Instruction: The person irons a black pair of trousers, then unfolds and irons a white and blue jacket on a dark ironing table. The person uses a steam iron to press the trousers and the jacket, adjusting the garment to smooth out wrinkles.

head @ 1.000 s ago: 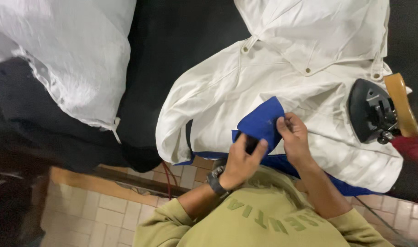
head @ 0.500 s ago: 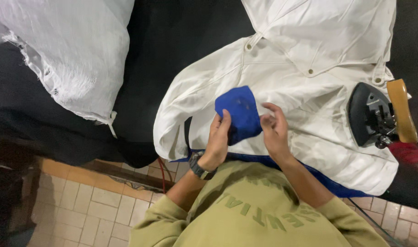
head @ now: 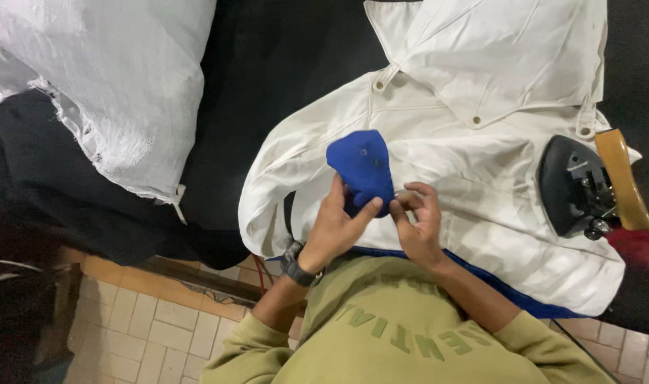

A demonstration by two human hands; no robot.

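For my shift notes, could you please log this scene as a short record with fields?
Left hand: left hand grips the blue cloth piece from below, thumb against its edge
Right hand: right hand beside it, fingers pinching the cloth's lower right edge
Under the hands: white garment spread on a dark surface
Iron: black iron with a tan handle, lying on the garment's right side, untouched
Left of scene: white crumpled fabric
Wrist: dark watch on the left arm
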